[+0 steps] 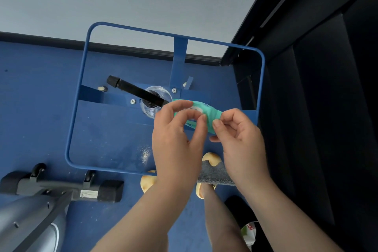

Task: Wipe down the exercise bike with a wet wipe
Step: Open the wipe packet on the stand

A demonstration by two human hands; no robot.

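Observation:
A small green wet-wipe packet (pixel 208 111) is held up between both hands over a blue metal frame. My left hand (pixel 176 135) pinches its left part with thumb and fingertips. My right hand (pixel 239 139) grips its right end. The packet is crumpled, with part of it hidden behind my fingers. The exercise bike (pixel 36 210) shows at the lower left: a grey body and a black base bar with small wheels (pixel 61 187).
The blue tubular frame (pixel 73 120) stands on the blue floor, with a black handle (pixel 135 90) and a clear round part (pixel 155 98) at its centre. A dark cabinet (pixel 319 108) fills the right. My feet in yellow slippers (pixel 210 158) stand below.

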